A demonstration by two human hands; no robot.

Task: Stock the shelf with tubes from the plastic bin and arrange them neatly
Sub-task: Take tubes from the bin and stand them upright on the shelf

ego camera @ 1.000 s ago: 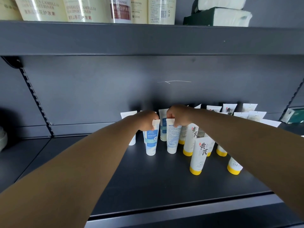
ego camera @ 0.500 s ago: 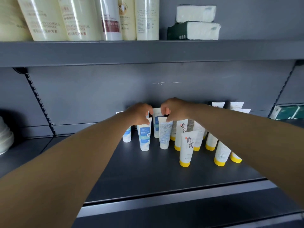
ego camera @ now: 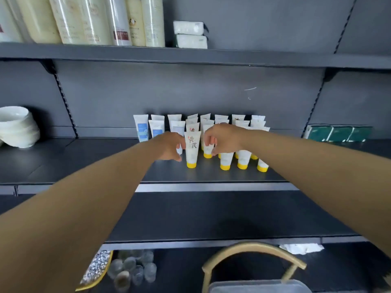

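Both hands are now reaching to the front of the rows on the shelf (ego camera: 211,176), while half a second ago they were working deeper, at the blue-label tubes near the back wall. The left hand (ego camera: 169,147) is hanging with loosely curled fingers just left of the front yellow-cap tube (ego camera: 192,149); it seems to be holding nothing, though its fingertips are partly hidden behind the knuckles, so I cannot be fully sure. The right hand (ego camera: 220,138) is pinching the upper part of the second yellow-cap tube (ego camera: 208,149), which is standing just behind and to the right of the front one.

The yellow-cap tubes (ego camera: 243,157) are standing upright on their caps in several rows, and the blue-label tubes (ego camera: 157,127) are forming shorter rows at the left, close to the back wall. The camera is also looking from further back than before, so the lower shelf and the rim of the plastic bin (ego camera: 254,286) at the bottom edge are coming into view.

In my judgement this change is meaning that the blue group is settled and the person is now straightening the front of the yellow rows. The front tube is standing a little forward of its neighbours, so small alignment is probably remaining. Whether tubes are remaining in the bin, the view is not showing.
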